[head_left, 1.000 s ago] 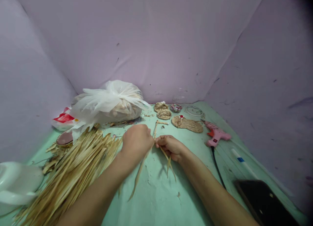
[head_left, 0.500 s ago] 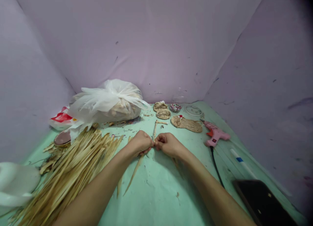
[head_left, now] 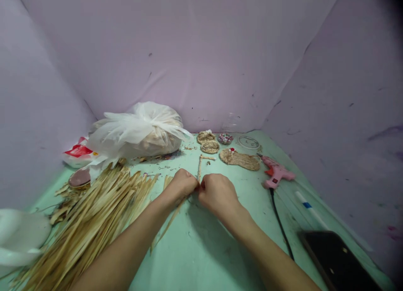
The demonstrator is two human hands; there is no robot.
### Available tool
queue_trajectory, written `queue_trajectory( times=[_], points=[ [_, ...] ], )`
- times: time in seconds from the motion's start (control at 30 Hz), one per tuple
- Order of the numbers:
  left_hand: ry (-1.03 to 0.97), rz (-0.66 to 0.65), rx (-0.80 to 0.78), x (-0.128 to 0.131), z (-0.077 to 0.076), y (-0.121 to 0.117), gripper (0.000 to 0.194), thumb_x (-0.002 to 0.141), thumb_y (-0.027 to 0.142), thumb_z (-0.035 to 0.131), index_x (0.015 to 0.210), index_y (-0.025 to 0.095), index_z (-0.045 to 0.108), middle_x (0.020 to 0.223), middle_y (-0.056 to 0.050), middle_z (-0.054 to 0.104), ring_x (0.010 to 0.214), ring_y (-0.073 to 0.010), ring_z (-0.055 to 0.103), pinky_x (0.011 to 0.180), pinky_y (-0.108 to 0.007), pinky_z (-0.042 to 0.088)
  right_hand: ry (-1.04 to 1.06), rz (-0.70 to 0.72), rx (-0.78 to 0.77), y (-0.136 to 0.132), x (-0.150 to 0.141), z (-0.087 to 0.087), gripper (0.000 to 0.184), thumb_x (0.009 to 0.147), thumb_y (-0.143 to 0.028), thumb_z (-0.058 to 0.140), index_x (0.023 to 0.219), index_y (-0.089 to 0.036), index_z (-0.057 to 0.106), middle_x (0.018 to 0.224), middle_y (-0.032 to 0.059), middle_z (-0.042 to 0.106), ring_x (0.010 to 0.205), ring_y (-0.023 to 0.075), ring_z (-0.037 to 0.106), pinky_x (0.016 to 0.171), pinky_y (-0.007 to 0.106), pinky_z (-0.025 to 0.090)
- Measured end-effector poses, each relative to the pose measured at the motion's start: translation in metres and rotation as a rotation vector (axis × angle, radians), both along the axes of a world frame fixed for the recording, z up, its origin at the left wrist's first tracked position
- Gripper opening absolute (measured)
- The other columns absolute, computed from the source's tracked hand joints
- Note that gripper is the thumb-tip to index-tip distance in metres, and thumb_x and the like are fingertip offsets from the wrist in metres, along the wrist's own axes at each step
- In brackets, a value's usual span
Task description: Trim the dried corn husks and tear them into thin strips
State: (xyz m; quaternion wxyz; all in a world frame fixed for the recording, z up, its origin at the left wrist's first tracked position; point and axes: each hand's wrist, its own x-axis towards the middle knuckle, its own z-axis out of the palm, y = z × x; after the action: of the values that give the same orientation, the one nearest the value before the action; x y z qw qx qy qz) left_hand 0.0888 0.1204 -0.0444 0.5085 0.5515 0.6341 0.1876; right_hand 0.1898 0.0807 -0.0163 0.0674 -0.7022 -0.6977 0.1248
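Note:
My left hand (head_left: 183, 185) and my right hand (head_left: 217, 193) meet knuckle to knuckle at the middle of the green table (head_left: 204, 257). Both are closed, pinching a thin braided straw cord (head_left: 199, 167) that runs away from the fingers toward the back. Loose straw strips (head_left: 171, 219) trail from under my left hand toward me. A big heap of dried straw strips (head_left: 94, 215) lies just left of my left forearm.
A tied white plastic bag (head_left: 138, 129) sits at the back left. Woven straw coils (head_left: 209, 142), a woven oval mat (head_left: 241, 159) and a bead dish (head_left: 226, 138) lie at the back. A pink glue gun (head_left: 277, 173) with black cord lies right, a dark phone (head_left: 340, 261) nearer.
My hands have drawn together and lowered to the table. My right hand has rolled over, hiding the straw ends that hung below it a second ago.

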Motion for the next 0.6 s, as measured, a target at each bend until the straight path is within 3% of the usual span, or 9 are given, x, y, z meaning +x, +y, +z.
queue_trajectory(
  times=[0.13, 0.3, 0.4, 0.43, 0.47, 0.6],
  points=[
    [-0.049, 0.039, -0.101, 0.002, 0.005, -0.002, 0.022, 0.054, 0.010, 0.043, 0.038, 0.020, 0.032, 0.027, 0.006, 0.025, 0.029, -0.0065, 0.022, 0.035, -0.023, 0.013, -0.019, 0.025, -0.016, -0.008, -0.012, 0.004, 0.024, 0.070, -0.017, 0.048, 0.076, -0.016, 0.071, 0.076, 0.0149, 0.070, 0.070, 0.0260, 0.064, 0.053, 0.029, 0.034],
    [-0.129, -0.049, -0.167, -0.006, 0.011, 0.002, 0.013, 0.050, 0.010, 0.045, 0.041, 0.017, 0.040, 0.028, 0.007, 0.027, 0.027, -0.0046, 0.019, 0.033, -0.021, 0.011, 0.028, 0.091, -0.051, -0.010, -0.010, 0.008, 0.022, 0.069, -0.014, 0.050, 0.076, -0.016, 0.071, 0.074, 0.0130, 0.070, 0.066, 0.0238, 0.062, 0.051, 0.028, 0.032],
    [-0.180, -0.128, -0.177, -0.014, 0.010, 0.006, 0.008, 0.050, 0.013, 0.049, 0.044, 0.016, 0.045, 0.029, 0.008, 0.030, 0.028, -0.0039, 0.019, 0.033, -0.020, 0.009, 0.267, 0.112, -0.156, 0.001, 0.012, 0.009, 0.011, 0.065, -0.022, 0.059, 0.060, -0.016, 0.067, 0.059, 0.0069, 0.065, 0.057, 0.0191, 0.057, 0.048, 0.026, 0.031],
    [-0.196, -0.149, -0.177, -0.017, 0.010, 0.008, 0.006, 0.051, 0.014, 0.050, 0.046, 0.016, 0.047, 0.030, 0.008, 0.030, 0.028, -0.0038, 0.020, 0.033, -0.020, 0.009, 0.449, 0.060, -0.192, 0.007, 0.021, 0.009, 0.014, 0.065, -0.026, 0.060, 0.056, -0.016, 0.065, 0.054, 0.0051, 0.062, 0.055, 0.0172, 0.054, 0.048, 0.025, 0.032],
    [-0.210, -0.166, -0.174, -0.018, 0.009, 0.009, 0.005, 0.051, 0.016, 0.052, 0.048, 0.016, 0.048, 0.031, 0.008, 0.031, 0.028, -0.0037, 0.020, 0.033, -0.020, 0.009, 0.640, -0.093, -0.149, 0.012, 0.029, 0.007, 0.013, 0.066, -0.025, 0.060, 0.057, -0.015, 0.064, 0.055, 0.0043, 0.060, 0.055, 0.0156, 0.053, 0.048, 0.024, 0.033],
    [-0.223, -0.207, -0.167, -0.021, 0.007, 0.011, 0.005, 0.052, 0.019, 0.053, 0.053, 0.015, 0.053, 0.033, 0.008, 0.035, 0.028, -0.0038, 0.021, 0.032, -0.020, 0.010, 0.835, -0.234, -0.214, 0.026, 0.037, -0.002, 0.015, 0.076, -0.018, 0.049, 0.070, -0.013, 0.062, 0.064, 0.0053, 0.062, 0.057, 0.0123, 0.054, 0.050, 0.021, 0.039]
  ],
)
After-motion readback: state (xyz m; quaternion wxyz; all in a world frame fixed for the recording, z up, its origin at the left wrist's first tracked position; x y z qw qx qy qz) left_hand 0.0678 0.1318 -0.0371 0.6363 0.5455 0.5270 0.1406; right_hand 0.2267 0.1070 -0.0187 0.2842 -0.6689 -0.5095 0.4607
